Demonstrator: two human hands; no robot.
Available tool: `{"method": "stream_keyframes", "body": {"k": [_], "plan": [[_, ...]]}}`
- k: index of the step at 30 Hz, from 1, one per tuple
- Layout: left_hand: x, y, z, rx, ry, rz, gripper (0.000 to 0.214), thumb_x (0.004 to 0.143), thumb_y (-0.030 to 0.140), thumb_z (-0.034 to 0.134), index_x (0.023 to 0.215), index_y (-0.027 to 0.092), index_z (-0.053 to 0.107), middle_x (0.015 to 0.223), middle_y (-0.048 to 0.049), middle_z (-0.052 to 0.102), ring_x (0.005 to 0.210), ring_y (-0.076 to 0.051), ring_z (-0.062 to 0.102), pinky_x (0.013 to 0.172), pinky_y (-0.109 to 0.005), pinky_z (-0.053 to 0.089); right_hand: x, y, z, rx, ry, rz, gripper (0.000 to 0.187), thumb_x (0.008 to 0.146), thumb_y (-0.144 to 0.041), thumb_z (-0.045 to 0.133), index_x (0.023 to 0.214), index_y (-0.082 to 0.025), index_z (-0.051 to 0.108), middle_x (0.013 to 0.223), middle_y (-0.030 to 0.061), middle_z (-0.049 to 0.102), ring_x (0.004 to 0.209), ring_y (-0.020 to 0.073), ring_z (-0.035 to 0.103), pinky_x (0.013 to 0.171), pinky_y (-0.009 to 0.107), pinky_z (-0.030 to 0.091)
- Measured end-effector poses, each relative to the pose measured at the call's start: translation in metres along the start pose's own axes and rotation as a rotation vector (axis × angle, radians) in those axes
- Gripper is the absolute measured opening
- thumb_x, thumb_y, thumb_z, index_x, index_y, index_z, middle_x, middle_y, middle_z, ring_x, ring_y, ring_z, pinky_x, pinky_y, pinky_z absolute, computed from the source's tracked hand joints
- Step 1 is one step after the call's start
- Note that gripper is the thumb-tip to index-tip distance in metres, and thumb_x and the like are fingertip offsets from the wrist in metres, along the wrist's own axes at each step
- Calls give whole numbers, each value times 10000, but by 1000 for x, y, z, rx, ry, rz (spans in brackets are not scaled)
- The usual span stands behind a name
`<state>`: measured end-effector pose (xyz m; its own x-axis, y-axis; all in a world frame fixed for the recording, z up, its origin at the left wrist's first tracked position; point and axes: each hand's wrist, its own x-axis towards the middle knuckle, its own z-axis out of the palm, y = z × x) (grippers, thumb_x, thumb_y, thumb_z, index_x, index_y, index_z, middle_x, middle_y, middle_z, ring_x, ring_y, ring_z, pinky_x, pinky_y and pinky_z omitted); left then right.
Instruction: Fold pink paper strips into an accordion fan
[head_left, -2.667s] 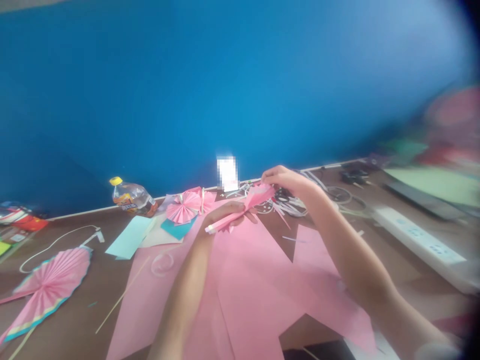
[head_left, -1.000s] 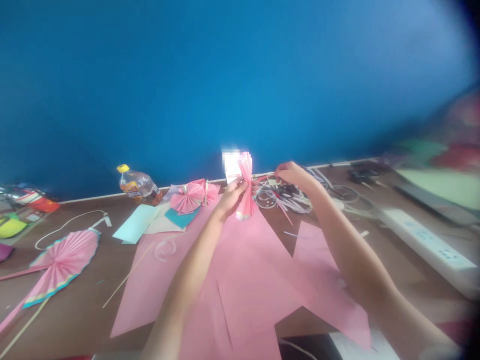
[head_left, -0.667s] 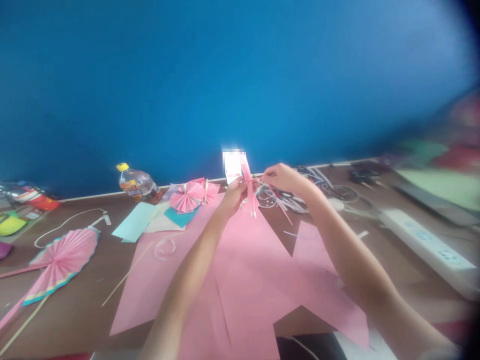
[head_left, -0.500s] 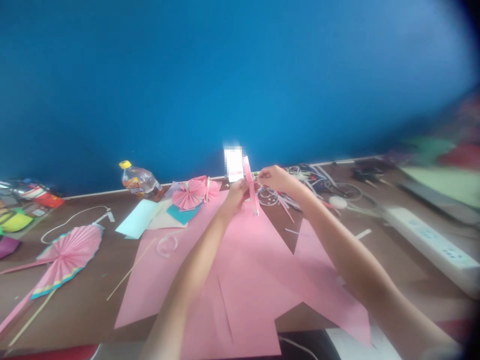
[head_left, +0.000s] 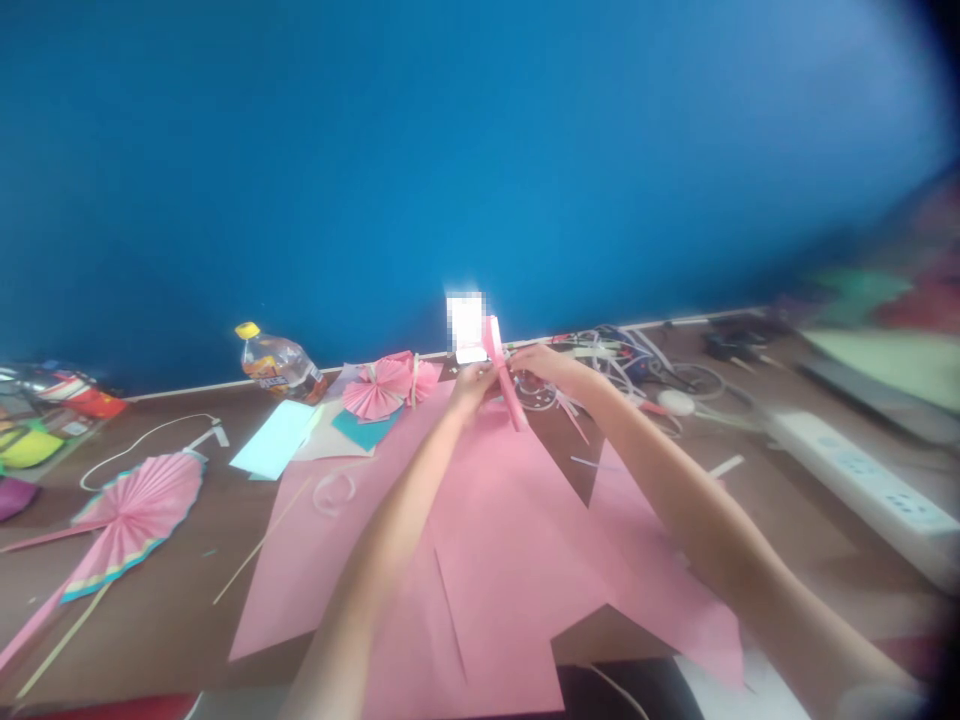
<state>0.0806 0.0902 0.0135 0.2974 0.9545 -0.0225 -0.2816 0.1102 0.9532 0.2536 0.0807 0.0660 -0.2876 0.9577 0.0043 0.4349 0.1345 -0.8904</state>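
Note:
A narrow bundle of folded pink paper [head_left: 511,398] stands tilted between my hands, above the far part of the pink sheets. My left hand [head_left: 472,388] is closed on it from the left, around its middle. From the right, my right hand [head_left: 534,362] has its fingertips pinched against the same bundle; any small thing between them is hidden. Large pink paper sheets [head_left: 510,520] lie under both forearms. Just behind the bundle, a bright white upright rectangle [head_left: 468,335] leans near the wall.
Pleated pink rosettes [head_left: 379,388], teal paper [head_left: 367,430] and pale blue paper [head_left: 274,440] lie left of my hands. A bottle [head_left: 279,365] leans by the wall. A pink fan [head_left: 142,510] is far left. Tangled cables [head_left: 622,365] and a power strip [head_left: 862,475] are at right.
My right hand has come closer to the pink bundle and its fingers now touch it. The bundle's lower end has swung slightly right. My left hand keeps its hold.

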Motion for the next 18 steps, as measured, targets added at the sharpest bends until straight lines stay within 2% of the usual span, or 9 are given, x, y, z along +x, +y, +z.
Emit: {"method": "stream_keyframes", "body": {"k": [3,6,9,12,15,18], "plan": [[-1,2,-1,59,23,21,399,680,434,791,844,132,588,805,-67,690,724,-163,669,781,-357,518,1,2,0,118,-42,35,163,781,-314,585,728,-175,651,577,-17,537,458,79,401,440,232,294],[-2,4,-2,60,17,49,391,694,431,780,884,141,597,823,-61,690,736,-161,667,769,-337,512,2,0,3,124,-47,26,191,755,-327,659,856,-166,677,594,-36,550,446,58,374,433,218,275],[-2,5,-3,-40,-1,94,352,725,416,762,896,156,598,831,-38,685,751,-145,660,773,-304,497,3,-3,6,162,3,17,250,771,-326,664,959,-160,659,677,-8,615,480,63,440,426,204,298],[-3,9,-3,-205,-76,119,315,745,391,755,904,160,610,848,-19,678,783,-138,655,815,-300,487,3,-6,7,186,74,61,323,783,-341,672,1056,-181,604,811,31,664,535,90,530,420,200,344],[-6,13,-4,-285,-175,90,324,764,390,742,955,151,636,911,-42,684,833,-159,661,859,-326,481,0,-10,8,173,68,96,327,800,-389,670,1048,-186,603,891,59,680,639,123,596,470,208,402],[-7,15,-5,-298,-212,63,380,749,380,758,1030,154,639,947,-56,689,883,-186,668,899,-352,469,-7,-17,9,117,-2,88,326,814,-479,648,879,-160,663,836,69,684,710,145,599,553,227,434]]}}
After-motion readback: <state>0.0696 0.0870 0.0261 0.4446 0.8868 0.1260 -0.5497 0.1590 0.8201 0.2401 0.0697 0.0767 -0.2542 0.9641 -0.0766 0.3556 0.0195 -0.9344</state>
